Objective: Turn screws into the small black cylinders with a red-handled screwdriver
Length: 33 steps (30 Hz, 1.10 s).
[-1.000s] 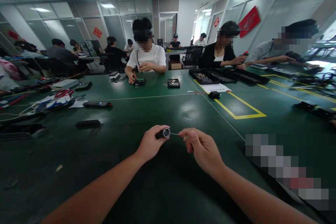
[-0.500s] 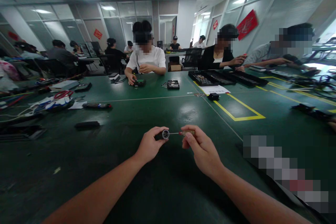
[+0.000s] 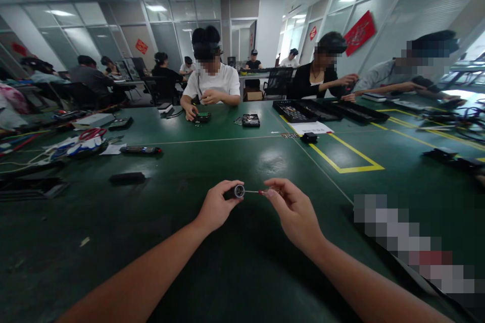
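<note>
My left hand (image 3: 217, 205) is closed around a short black cylinder (image 3: 238, 191) whose round, pale-rimmed end faces me. Opposite it, my right hand (image 3: 295, 210) grips a screwdriver (image 3: 262, 192) by its handle, mostly covered by my fingers. A thin metal shaft runs left from the red collar to the cylinder's end. Whether the tip sits inside or only touches the rim is too small to tell. Both hands are above the dark green table (image 3: 235, 272).
On the left lie a black bar-shaped part (image 3: 128, 177), a pen-like tool (image 3: 141, 150) and tangled cables (image 3: 87, 142). Ahead are a small black block (image 3: 309, 138), yellow tape (image 3: 359, 169) and black parts trays (image 3: 293, 112). Co-workers sit across the table; one person in white (image 3: 223, 83) handles a green board.
My right hand's fingers have shifted around the screwdriver handle, covering more of it. My left hand and the cylinder stay nearly in place. The view has tilted slightly.
</note>
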Each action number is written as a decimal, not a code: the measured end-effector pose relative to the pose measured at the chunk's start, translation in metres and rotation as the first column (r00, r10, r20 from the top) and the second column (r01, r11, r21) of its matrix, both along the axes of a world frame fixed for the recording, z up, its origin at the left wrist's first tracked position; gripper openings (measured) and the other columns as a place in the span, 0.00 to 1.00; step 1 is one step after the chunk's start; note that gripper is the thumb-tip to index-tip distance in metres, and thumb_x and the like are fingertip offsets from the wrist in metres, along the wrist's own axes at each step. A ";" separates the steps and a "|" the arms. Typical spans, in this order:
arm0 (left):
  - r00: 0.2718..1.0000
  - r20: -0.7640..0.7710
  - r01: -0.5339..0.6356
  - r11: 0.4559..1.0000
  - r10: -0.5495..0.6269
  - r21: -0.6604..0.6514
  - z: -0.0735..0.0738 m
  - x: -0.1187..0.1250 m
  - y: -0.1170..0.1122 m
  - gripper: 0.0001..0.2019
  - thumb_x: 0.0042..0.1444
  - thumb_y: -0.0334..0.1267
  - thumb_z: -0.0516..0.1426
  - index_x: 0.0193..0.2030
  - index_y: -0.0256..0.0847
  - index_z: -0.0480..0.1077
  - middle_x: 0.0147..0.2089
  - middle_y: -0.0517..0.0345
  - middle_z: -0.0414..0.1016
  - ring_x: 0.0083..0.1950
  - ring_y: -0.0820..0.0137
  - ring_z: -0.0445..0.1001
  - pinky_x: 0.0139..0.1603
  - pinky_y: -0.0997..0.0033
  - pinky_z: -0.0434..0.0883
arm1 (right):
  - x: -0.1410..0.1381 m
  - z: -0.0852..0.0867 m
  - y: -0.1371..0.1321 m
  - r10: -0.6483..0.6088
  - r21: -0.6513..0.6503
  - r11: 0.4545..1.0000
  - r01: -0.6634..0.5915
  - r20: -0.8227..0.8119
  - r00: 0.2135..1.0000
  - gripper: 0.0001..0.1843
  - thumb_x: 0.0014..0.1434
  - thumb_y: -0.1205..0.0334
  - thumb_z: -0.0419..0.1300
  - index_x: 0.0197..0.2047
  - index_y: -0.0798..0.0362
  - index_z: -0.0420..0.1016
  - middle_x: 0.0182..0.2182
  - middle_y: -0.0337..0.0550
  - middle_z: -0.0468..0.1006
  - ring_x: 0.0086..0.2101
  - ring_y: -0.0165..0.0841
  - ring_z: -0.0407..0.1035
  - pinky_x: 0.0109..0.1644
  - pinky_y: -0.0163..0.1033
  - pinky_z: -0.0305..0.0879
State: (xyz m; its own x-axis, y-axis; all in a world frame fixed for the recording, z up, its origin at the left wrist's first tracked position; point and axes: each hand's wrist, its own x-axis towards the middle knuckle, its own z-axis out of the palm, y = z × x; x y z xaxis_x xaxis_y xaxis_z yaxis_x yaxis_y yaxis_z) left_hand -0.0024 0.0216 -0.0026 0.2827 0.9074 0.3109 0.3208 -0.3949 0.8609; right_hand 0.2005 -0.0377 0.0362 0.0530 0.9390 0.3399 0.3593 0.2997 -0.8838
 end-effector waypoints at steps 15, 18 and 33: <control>1.000 -0.008 0.010 1.000 -0.010 0.004 -0.005 -0.001 0.002 0.19 0.53 0.25 0.65 0.51 0.45 0.78 0.49 0.56 0.78 0.53 0.65 0.75 0.59 0.60 0.68 | 0.000 -0.002 -0.001 0.090 0.033 0.995 -0.091 0.026 0.996 0.24 0.72 0.48 0.48 0.41 0.51 0.81 0.24 0.38 0.72 0.27 0.32 0.69 0.32 0.37 0.64; 1.000 -0.001 0.001 1.000 -0.001 0.003 -0.005 0.000 0.002 0.19 0.53 0.25 0.65 0.51 0.45 0.78 0.49 0.56 0.78 0.53 0.65 0.75 0.59 0.61 0.67 | 0.000 -0.002 -0.001 0.066 -0.004 0.998 -0.065 0.036 0.997 0.20 0.71 0.49 0.51 0.51 0.49 0.79 0.26 0.37 0.74 0.28 0.32 0.70 0.31 0.37 0.64; 1.000 -0.016 0.016 1.000 -0.016 0.013 0.000 0.000 -0.001 0.18 0.54 0.28 0.64 0.52 0.45 0.77 0.49 0.55 0.78 0.52 0.63 0.75 0.59 0.58 0.68 | 0.001 -0.002 -0.001 0.119 -0.001 0.993 -0.119 -0.026 0.993 0.15 0.70 0.50 0.52 0.49 0.49 0.74 0.25 0.36 0.73 0.27 0.33 0.70 0.33 0.37 0.65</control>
State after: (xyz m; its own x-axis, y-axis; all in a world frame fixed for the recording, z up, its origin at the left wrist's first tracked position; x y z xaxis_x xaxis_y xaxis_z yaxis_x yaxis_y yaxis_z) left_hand -0.0022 0.0206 -0.0025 0.3020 0.8987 0.3181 0.3285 -0.4114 0.8502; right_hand 0.2013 -0.0388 0.0346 -0.0508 0.9399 0.3377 0.2981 0.3370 -0.8930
